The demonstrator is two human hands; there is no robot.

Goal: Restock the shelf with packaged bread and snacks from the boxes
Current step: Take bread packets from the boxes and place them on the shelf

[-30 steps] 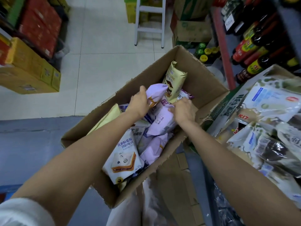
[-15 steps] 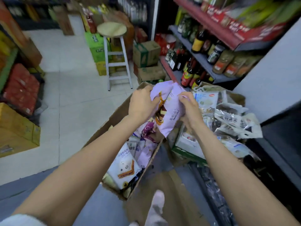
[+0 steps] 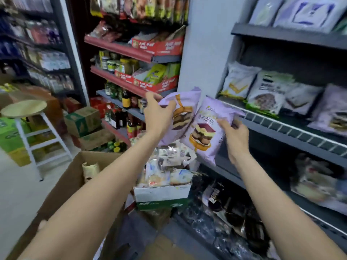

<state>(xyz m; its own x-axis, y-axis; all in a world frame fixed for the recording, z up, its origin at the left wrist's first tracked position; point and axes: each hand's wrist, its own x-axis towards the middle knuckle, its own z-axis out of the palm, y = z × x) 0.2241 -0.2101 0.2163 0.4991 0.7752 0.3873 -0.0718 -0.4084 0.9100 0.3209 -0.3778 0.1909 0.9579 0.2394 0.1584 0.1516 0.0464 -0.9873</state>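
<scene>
My left hand (image 3: 156, 112) grips the top corner of a purple bread bag (image 3: 181, 113) printed with a layered cake. Beside it my right hand (image 3: 233, 131) holds a second purple bread bag (image 3: 204, 128) by its right edge. Both bags hang in the air just left of the grey shelf (image 3: 281, 128), at the height of its front rail. On that shelf lie white and green bread packs (image 3: 266, 94) and one purple pack (image 3: 334, 111). The big brown cardboard box (image 3: 62, 186) stands below my left arm with a pale bag inside.
A smaller white-and-green carton (image 3: 163, 193) heaped with clear-wrapped bread sits between the box and the shelf. Dark packs fill the bottom shelf (image 3: 234, 218). A white stool (image 3: 24, 109) stands at left. Red shelves with sauce bottles (image 3: 127, 98) rise behind my hands.
My hands lifted the two purple bags out of the brown box and carried them up and right to the grey shelf's edge. My view swung from the box up to the shelves.
</scene>
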